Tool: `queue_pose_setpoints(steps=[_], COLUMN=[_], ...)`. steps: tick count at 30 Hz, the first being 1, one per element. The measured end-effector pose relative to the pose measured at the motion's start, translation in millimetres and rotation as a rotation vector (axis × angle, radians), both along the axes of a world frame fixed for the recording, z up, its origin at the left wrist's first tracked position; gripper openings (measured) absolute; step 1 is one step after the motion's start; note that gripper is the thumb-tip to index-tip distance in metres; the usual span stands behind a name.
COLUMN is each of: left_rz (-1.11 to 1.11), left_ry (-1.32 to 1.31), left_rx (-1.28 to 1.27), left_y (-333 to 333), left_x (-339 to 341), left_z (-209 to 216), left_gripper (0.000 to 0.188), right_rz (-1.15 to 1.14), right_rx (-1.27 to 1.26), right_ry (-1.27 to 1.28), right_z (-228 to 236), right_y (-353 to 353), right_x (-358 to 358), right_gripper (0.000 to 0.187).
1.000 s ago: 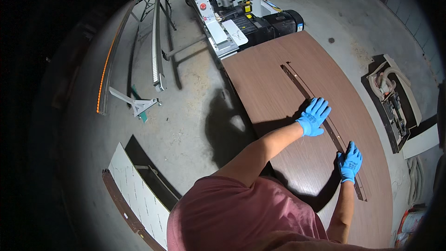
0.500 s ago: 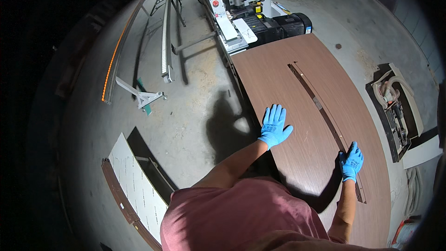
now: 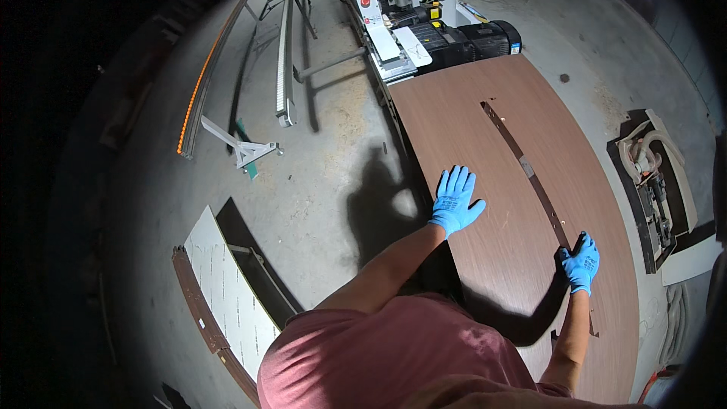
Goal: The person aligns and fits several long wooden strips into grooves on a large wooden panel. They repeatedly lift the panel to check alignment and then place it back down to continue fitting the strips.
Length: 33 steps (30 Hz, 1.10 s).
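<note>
A large brown wood-grain board (image 3: 503,227) lies in front of me, running forward to the machine. My left hand (image 3: 456,204), in a blue work glove, rests flat on its left part with the fingers stretched out. Along the board runs a long, narrow dark strip (image 3: 541,195) with a grey patch and small pale spots. My right hand (image 3: 581,263), gloved alike, is closed at the near part of this strip, thumb on the left and fingers bent over it. The hand and forearm hide part of the strip.
Ahead stands a machine with a black motor (image 3: 485,39) and a red button (image 3: 366,1). Left are long rails (image 3: 285,53) and a grey stand (image 3: 250,153). A white panel (image 3: 231,276) leans near brown strips (image 3: 198,307). Tools fill a case (image 3: 653,182) at right.
The view has shifted slightly, moving the scene right. A thin line beside the dark strip no longer shows. My left hand stays flat on the board; my right hand remains at the strip.
</note>
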<state>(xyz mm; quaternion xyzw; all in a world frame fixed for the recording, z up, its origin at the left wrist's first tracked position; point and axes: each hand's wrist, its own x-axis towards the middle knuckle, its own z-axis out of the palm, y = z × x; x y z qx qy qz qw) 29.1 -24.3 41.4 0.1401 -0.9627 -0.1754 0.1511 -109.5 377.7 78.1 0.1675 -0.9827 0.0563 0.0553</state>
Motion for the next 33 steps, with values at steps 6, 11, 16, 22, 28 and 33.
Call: queue_pose_setpoints(steps=[6,11,16,22,28,33], left_rz=[-0.005,-0.021,-0.014,-0.010,-0.005,-0.005], left_ry=[0.038,0.118,0.159,0.180,0.146,0.132], left_rx=[-0.016,0.001,0.023,0.021,0.025,0.031], left_y=[-1.0,-0.6,1.2,-1.2,-0.8,-0.3], left_x=[0.1,-1.6,-0.1,-1.8,0.2,-0.8], left_z=[-3.6,-12.2,-18.5,-21.7,-18.0,-19.8], left_gripper=[0.086,0.084,0.083,0.084,0.081,0.084], right_rz=[-0.018,-0.004,-0.023,-0.026,-0.069,-0.053], right_rx=[-0.013,-0.001,-0.013,0.000,-0.032,-0.031], right_ry=[-0.002,0.017,-0.015,-0.025,-0.075,-0.058], right_z=[0.3,0.3,1.2,-8.0,-1.8,0.6], right_y=[-0.5,1.7,4.2,9.0,4.6,2.7], right_x=[-1.7,-3.7,-2.0,-8.7,-5.4,-3.6], right_gripper=[0.079,0.077,0.076,0.085,0.084,0.084])
